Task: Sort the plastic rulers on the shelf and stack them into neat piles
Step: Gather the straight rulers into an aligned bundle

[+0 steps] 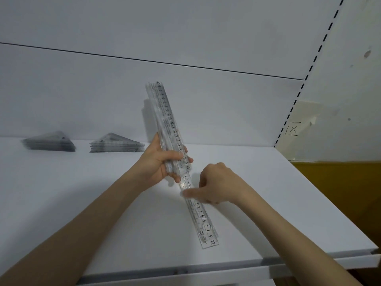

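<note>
Nearest us is the front edge of the white shelf [288, 203], and on it, toward the right, a single clear ruler [203, 221] lies flat, running from near right to far left. Our right hand [216, 182] is on its far part. One finger stretches across the ruler and touches it and the others are curled, but blur keeps us from telling whether it pinches or only presses.

Just beyond, our left hand [162, 162] grips the lower end of a bundle of straight rulers [165, 112], fingers and thumb wrapped round it. The bundle stands tilted, its bottom just over the loose ruler's far end.

At the far left two piles of triangular rulers [49, 142] [117, 144] sit side by side, apart.

We judge the triangles sorted and the straight rulers now being gathered. The next move calls for lifting the flat ruler by an edge, squaring it against the bundle with ends flush, then laying the lot down as one pile.
</note>
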